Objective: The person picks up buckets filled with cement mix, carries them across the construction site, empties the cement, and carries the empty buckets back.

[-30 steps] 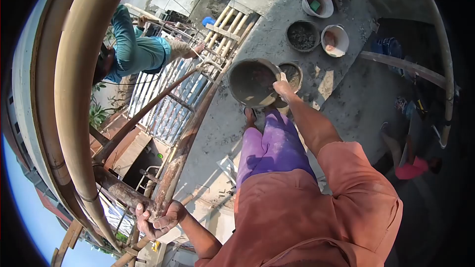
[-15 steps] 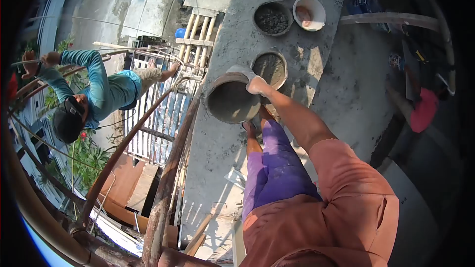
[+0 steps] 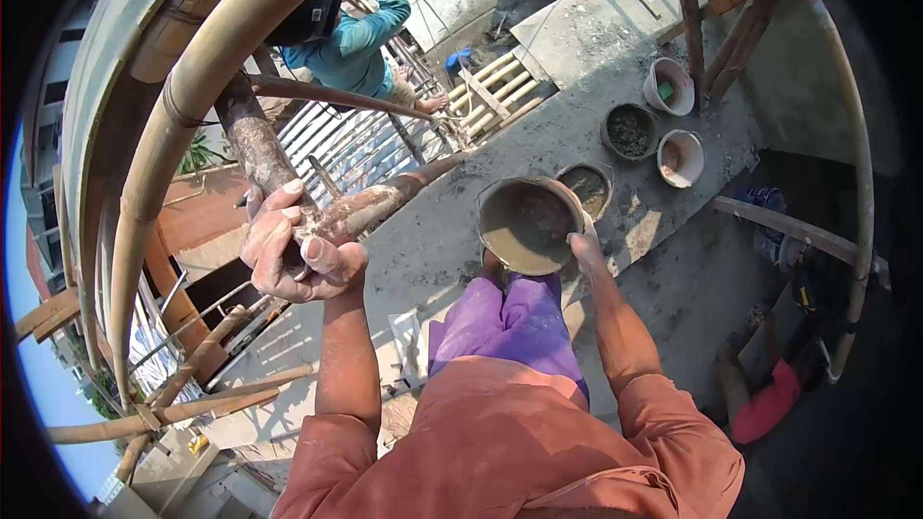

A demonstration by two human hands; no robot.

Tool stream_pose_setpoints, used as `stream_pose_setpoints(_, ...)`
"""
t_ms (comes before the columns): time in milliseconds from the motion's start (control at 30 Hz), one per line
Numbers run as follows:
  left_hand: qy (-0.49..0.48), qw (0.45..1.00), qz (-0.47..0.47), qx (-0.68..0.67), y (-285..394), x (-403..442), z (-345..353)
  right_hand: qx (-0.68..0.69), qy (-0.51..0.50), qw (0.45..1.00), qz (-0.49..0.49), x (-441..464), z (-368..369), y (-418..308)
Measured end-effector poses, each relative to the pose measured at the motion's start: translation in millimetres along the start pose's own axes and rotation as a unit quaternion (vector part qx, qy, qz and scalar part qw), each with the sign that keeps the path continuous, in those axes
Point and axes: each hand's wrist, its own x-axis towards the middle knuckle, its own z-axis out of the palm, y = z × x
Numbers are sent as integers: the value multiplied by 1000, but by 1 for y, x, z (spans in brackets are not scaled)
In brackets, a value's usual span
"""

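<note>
My right hand (image 3: 585, 244) grips the rim of a dark bucket (image 3: 495, 255) at its right side. Wet grey mortar (image 3: 519, 237) lies inside, with a paler pinkish patch that I cannot make out. The bucket is in front of my legs, partly over a second mortar bucket (image 3: 608, 183) behind it. My left hand (image 3: 300, 248), dusted with cement, is curled around a rough wooden pole (image 3: 370, 209) where it meets another pole (image 3: 258, 139) of the scaffold.
Bamboo poles (image 3: 207, 62) arch close on the left. Past them, a person in a teal shirt (image 3: 351, 48) stands on a slatted platform (image 3: 317, 173). More buckets (image 3: 631, 131) stand on the concrete ledge (image 3: 423, 231). Below right, a person in a red shirt (image 3: 766, 404) is partly visible.
My left hand has come into view on the pole. My view has turned, bringing the bamboo poles closer on the left. My right hand still holds the bucket.
</note>
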Motion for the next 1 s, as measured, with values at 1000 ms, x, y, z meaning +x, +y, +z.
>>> stream_pose_setpoints(1000, -391, 383, -819, 174, 119, -503, -257, -359, -346, 857, 134, -97, 529, 247)
